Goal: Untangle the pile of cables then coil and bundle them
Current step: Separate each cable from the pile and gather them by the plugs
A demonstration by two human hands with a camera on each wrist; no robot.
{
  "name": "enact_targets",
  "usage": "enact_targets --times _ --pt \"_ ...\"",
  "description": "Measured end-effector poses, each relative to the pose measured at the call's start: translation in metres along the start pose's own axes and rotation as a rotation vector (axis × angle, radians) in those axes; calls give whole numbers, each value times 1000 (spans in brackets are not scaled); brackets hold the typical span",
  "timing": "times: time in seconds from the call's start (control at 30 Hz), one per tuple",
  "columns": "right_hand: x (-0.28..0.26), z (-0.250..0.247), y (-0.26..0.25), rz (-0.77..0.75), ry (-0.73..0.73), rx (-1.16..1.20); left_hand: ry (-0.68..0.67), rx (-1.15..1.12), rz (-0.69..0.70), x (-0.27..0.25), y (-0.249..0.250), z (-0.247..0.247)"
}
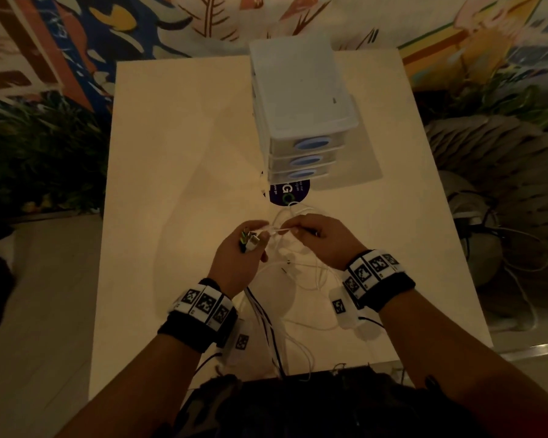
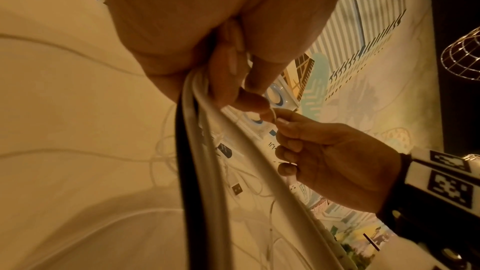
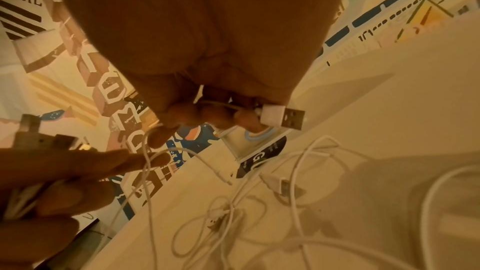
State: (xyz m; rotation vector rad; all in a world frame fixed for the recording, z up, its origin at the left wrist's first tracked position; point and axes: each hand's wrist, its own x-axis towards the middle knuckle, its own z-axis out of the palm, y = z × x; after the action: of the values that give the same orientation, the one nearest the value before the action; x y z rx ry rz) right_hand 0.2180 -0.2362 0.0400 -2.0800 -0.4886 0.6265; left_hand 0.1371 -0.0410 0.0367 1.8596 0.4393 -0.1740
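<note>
From the head view, at the centre of the frame, the left hand (image 1: 238,257) clutches a gathered bunch of plug ends and cords, while the right hand (image 1: 323,238) pinches a thin white cable (image 1: 282,229) stretched between the two; the rest of the loose pile of white cables (image 1: 301,279) lies on the pale cream tabletop (image 1: 171,153) just below the hands, with a stack of white plastic drawers (image 1: 301,121) toward the upper centre. In the left wrist view, thick white and black cords (image 2: 192,151) run down from the clenched left hand. In the right wrist view, the right hand's curled fingers (image 3: 207,114) also keep a white USB plug (image 3: 283,117). These cords look light, limp and smooth, likely to slip and snag; the rigid plug housings seem the surest holds.
</note>
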Motion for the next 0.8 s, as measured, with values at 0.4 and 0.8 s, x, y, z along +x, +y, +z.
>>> enact_targets --times 0.4,0.8 --pt "-8 21 -10 160 -5 244 56 -85 22 -9 11 9" --pt "-9 27 -12 244 97 438 85 -81 130 -27 27 13"
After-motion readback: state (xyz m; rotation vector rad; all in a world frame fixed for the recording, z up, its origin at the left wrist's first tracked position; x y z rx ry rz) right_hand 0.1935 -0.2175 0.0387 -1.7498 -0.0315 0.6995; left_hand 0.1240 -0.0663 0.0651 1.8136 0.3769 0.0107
